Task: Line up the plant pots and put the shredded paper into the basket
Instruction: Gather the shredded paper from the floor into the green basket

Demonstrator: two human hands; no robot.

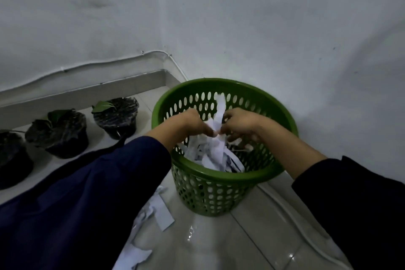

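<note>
We've got our left hand and right hand both pinching a wad of shredded paper over the basket. It looks light, floppy stuff that probably sheds, so we'd bunch it mid-clump. More scraps sit on the floor.

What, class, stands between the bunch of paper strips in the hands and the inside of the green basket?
Nothing visible does. The left hand and right hand hold the paper strips right over the open mouth of the green basket, which has no lid, and the strips already hang down inside its rim.
</note>
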